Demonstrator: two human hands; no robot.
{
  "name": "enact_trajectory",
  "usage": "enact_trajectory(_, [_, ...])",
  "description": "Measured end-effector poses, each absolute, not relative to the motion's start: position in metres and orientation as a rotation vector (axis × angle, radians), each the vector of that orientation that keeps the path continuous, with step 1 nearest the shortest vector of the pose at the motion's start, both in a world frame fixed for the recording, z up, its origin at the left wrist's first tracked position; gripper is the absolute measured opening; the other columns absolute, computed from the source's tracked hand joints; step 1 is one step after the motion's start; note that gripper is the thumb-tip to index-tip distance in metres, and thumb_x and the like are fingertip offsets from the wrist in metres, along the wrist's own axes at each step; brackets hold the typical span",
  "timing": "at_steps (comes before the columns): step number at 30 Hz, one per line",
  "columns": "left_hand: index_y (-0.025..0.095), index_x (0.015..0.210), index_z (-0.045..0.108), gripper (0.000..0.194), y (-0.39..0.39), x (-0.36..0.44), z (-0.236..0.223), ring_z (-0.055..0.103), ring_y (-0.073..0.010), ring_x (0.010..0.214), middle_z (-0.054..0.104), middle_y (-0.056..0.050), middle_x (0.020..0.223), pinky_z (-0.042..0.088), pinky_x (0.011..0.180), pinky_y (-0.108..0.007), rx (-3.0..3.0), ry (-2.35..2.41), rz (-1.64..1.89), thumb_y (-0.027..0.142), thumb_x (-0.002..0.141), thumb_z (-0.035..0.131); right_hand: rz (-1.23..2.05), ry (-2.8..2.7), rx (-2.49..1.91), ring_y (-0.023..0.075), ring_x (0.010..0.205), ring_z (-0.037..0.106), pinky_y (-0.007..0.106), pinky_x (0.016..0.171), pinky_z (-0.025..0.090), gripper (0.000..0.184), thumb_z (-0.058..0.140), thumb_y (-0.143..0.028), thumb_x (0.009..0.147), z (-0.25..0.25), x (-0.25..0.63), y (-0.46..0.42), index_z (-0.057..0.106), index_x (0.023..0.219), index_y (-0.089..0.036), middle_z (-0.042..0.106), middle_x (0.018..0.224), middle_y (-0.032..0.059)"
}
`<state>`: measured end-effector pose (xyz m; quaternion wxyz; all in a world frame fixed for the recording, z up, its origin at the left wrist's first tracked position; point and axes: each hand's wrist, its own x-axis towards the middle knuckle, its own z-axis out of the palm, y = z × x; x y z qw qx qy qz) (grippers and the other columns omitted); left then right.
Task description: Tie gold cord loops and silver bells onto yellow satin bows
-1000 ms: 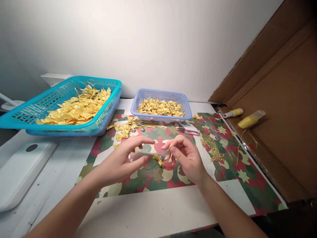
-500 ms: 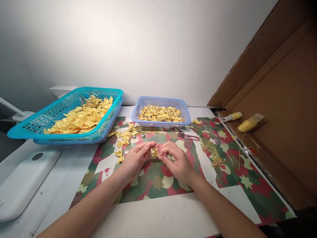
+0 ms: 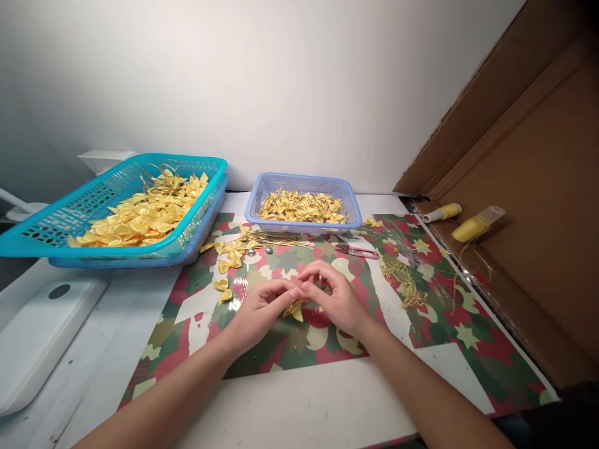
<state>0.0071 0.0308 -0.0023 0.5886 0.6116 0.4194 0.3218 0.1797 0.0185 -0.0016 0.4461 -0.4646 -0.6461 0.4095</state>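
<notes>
My left hand [image 3: 262, 307] and my right hand [image 3: 337, 301] meet over the mat, thumbs and fingertips pressed together. Between them is a gold ribbon bow [image 3: 296, 310], mostly hidden; one part hangs below the fingers. Both hands look closed on it, though the exact grip is covered. Left of my hands lie loose gold bows [image 3: 229, 265] and two small silver bells [image 3: 268, 249]. Gold ties [image 3: 276, 238] are bunched behind them. Thread snips [image 3: 358, 252] with a pink handle rest beyond my right hand.
A turquoise basket [image 3: 196, 215] of bows stands at left, a lilac basket [image 3: 304, 228] at the back. A patterned mat [image 3: 299, 340] covers the table. Thin gold strands [image 3: 407, 290] lie at right, near two yellow thread spools [image 3: 477, 226] and a cardboard wall [image 3: 528, 156]. A white device [image 3: 42, 337] sits at left.
My hands have come together, fingertips now touching where there was a gap. The bow has turned and hangs lower beneath the fingers. The view has shifted slightly.
</notes>
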Motion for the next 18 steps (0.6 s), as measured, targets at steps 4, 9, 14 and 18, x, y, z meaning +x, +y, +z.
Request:
enact_trajectory(4, [0.017, 0.073, 0.066, 0.032, 0.0308, 0.0051, -0.0059, 0.040, -0.0102, 0.054, 0.052, 0.000, 0.063, 0.034, 0.049, -0.022, 1.369, 1.004, 0.771, 0.046, 0.083, 0.057, 1.086, -1.743, -1.100, 0.0179, 0.092, 0.054, 0.033, 0.083, 0.045, 0.011, 0.052, -0.026, 0.091, -0.0016, 0.1845, 0.0196, 0.058, 0.083, -0.022, 0.059, 0.090, 0.0023])
enact_trajectory(9, [0.018, 0.068, 0.062, 0.032, 0.0336, 0.0041, -0.0067, 0.050, -0.0147, 0.072, 0.056, -0.003, 0.074, 0.043, 0.065, -0.025, 1.427, 0.930, 0.776, 0.040, 0.088, 0.050, 1.042, -1.847, -1.081, 0.0174, 0.092, 0.051, 0.034, 0.085, 0.042, 0.017, 0.046, -0.025, 0.094, -0.0004, 0.1865, 0.0194, 0.050, 0.078, -0.022, 0.055, 0.090, 0.0019])
enact_trajectory(14, [0.017, 0.059, 0.061, 0.038, 0.0358, 0.0045, -0.0044, 0.050, -0.0159, 0.077, 0.051, -0.005, 0.088, 0.045, 0.061, -0.024, 1.462, 0.999, 0.800, 0.040, 0.087, 0.050, 0.869, -1.808, -1.140, 0.0191, 0.096, 0.050, 0.035, 0.086, 0.041, 0.015, 0.043, -0.023, 0.095, -0.0012, 0.1842, 0.0168, 0.048, 0.080, -0.023, 0.053, 0.093, 0.0036])
enact_trajectory(18, [0.017, 0.056, 0.058, 0.037, 0.0346, 0.0041, -0.0046, 0.049, -0.0178, 0.081, 0.047, -0.005, 0.085, 0.042, 0.055, -0.023, 1.538, 1.008, 0.729, 0.035, 0.087, 0.047, 0.746, -1.809, -1.157, 0.0209, 0.100, 0.049, 0.037, 0.088, 0.039, 0.014, 0.044, -0.021, 0.093, -0.0046, 0.1810, 0.0150, 0.049, 0.081, -0.023, 0.054, 0.093, 0.0043])
